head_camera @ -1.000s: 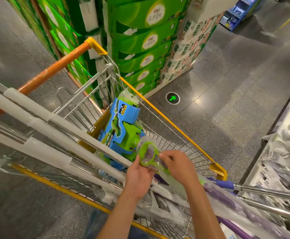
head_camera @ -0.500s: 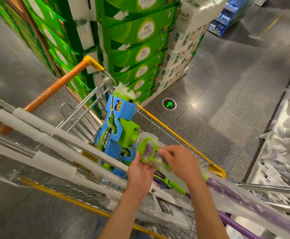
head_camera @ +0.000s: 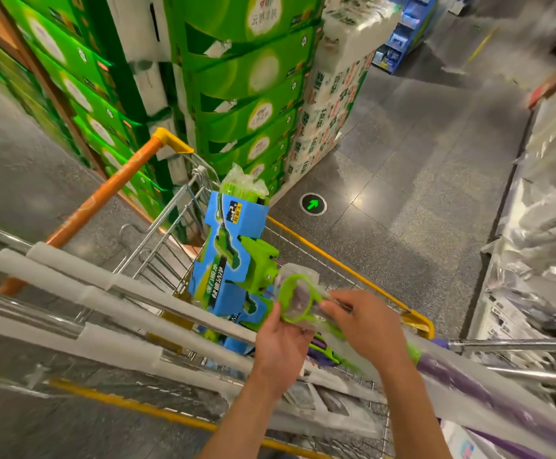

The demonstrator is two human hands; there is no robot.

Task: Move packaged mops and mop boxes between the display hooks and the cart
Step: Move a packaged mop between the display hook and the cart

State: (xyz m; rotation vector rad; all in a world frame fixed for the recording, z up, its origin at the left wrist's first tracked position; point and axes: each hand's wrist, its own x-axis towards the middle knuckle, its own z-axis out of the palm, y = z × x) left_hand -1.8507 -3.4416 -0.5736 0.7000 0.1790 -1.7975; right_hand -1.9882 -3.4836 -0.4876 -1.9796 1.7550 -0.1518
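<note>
A wire shopping cart (head_camera: 352, 270) with yellow rim trim and an orange push bar (head_camera: 104, 207) fills the middle of the view, standing on a grey speckled floor beside tall stacks of green cartons (head_camera: 236, 77). Several long foam-sleeved mop poles (head_camera: 81, 286) lie across the cart's near end, jutting out to the left. Inside the basket, a blue and green mop box (head_camera: 223, 260) leans upright against the wire side. To the right, plastic-wrapped goods (head_camera: 541, 226) hang in a blurred mass, presumably the display.

The person holds a packaged mop whose green loop handle (head_camera: 294, 299) sits just above the basket, with its wrapped shaft running back to the lower right. The left hand (head_camera: 279, 346) cups the loop from below, fingers curled round its rim. The right hand (head_camera: 366, 323) pinches the clear wrapping just behind the loop.

The step in hand appears to be drawing this mop out of the cart. The next move likely calls for lifting the loop clear of the mop box and the crossing poles, then turning it toward the hooks on the right.
</note>
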